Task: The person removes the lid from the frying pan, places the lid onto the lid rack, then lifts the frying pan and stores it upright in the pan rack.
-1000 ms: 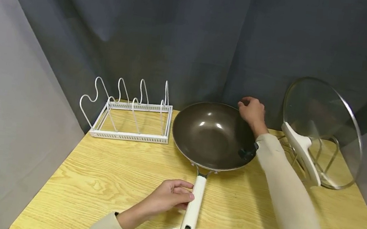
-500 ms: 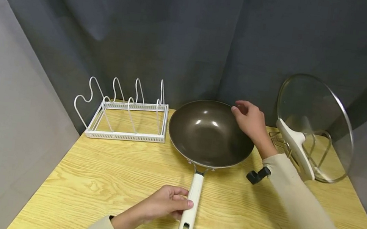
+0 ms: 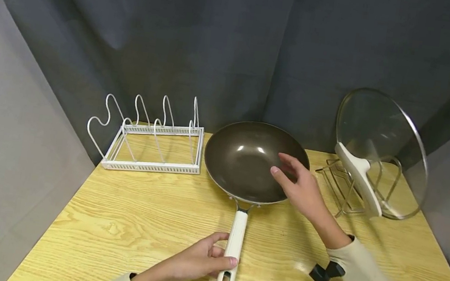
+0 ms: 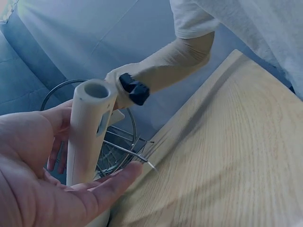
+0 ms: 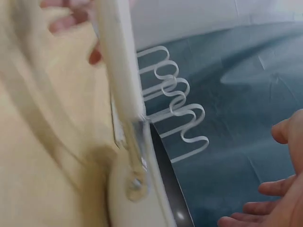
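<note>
A dark brown wok (image 3: 238, 168) with a white handle (image 3: 237, 231) rests on the wooden table, handle toward me. My left hand (image 3: 203, 262) loosely holds that handle near its hanging hole, thumb across the top and fingers at its left side and below. In the left wrist view the handle (image 4: 87, 127) stands between thumb and fingers. My right hand (image 3: 297, 187) hovers over the right side of the wok, holding nothing, its fingers parted and slightly bent. The right wrist view shows the right hand's fingers (image 5: 277, 187) apart from the wok.
Left of the wok stands a white rack (image 3: 152, 166) with upright wire loops. At the right, a glass lid (image 3: 382, 131) with a white handle leans in a metal wire stand (image 3: 344, 199). A dark curtain (image 3: 203, 39) hangs behind the table.
My right hand has left the wok's far right rim and come nearer to me and inward over the wok. The left hand has slid along the handle toward its end.
</note>
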Demonstrator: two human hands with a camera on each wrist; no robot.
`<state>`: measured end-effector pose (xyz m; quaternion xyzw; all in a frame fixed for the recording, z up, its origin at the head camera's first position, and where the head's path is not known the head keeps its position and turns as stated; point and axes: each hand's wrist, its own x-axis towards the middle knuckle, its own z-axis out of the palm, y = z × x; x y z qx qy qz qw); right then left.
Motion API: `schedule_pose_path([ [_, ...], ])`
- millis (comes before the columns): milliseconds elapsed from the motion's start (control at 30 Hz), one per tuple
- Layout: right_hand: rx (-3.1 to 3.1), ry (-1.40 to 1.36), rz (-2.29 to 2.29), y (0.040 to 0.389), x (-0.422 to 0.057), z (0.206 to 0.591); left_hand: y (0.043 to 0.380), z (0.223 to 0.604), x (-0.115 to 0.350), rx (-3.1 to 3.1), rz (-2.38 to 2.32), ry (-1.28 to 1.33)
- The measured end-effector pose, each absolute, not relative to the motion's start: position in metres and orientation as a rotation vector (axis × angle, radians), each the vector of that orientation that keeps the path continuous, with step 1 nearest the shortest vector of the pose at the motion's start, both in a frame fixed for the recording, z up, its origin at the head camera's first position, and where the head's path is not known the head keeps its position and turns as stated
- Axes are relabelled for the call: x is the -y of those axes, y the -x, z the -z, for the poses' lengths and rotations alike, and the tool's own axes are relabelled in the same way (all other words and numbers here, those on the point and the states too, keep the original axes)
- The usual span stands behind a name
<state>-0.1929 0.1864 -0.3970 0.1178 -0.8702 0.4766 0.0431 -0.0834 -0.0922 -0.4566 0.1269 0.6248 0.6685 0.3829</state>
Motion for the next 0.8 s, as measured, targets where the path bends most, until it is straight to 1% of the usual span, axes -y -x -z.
schedule_pose_path([
  [200,2.637,-0.405,-1.53,0.157,-0.18,0.409,0.077,0.454,0.09,-1.598,-1.734,-0.297],
  [367,2.614,-0.406,-1.591,0.134,-0.174,0.425,0.072,0.453,0.089,-1.601,-1.752,-0.291],
  [567,2.564,-0.292,-1.781,0.114,-0.168,0.444,0.066,0.453,0.09,-1.575,-1.765,-0.307],
  [800,2.473,-0.144,-2.069,0.104,-0.16,0.452,0.063,0.452,0.09,-1.561,-1.789,-0.307],
])
